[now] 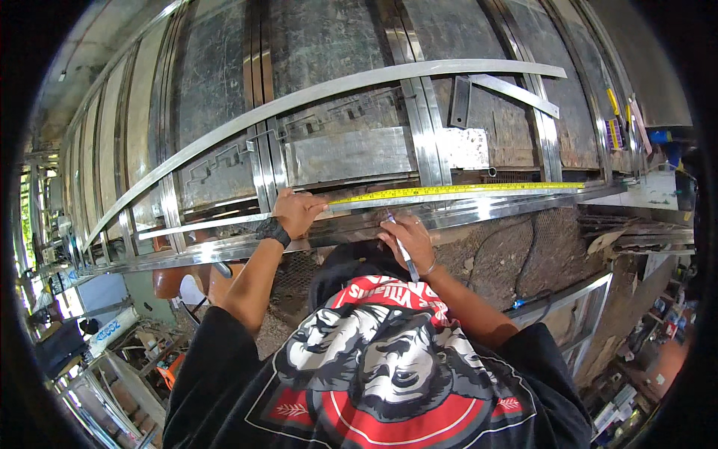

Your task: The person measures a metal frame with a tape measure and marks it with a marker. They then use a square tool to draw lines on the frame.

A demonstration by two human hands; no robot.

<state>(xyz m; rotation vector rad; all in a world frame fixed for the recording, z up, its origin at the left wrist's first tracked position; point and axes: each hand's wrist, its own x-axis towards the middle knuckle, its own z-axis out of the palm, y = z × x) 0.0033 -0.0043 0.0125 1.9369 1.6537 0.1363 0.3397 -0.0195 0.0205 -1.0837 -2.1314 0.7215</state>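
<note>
The yellow steel measuring tape (456,190) lies extended along the near edge of the bench, on top of a long polished stainless-steel channel bar (493,212) that runs the length of that edge. The tape blade is flat, narrow and printed with fine graduations; its free end reaches toward the right corner of the bench.

The left hand (297,212), with a black band at the wrist, is clenched on the near end of the tape and presses it against the bar. The right hand (407,238) rests on the bar just beside the left hand and grasps a slim white marking pen (402,247); the tip appears to touch the bar under the tape, though this is too small to confirm.

The bench (516,127) is a worn, dark sheet surface crossed by upright bright metal strips. A long flat metal strip (299,101) lies diagonally across it, and a rectangular brushed steel plate (348,153) sits behind the tape.

Around it is a cluttered workshop: metal offcuts at the left, small tools at the right corner, mesh and dirt below the near edge.
</note>
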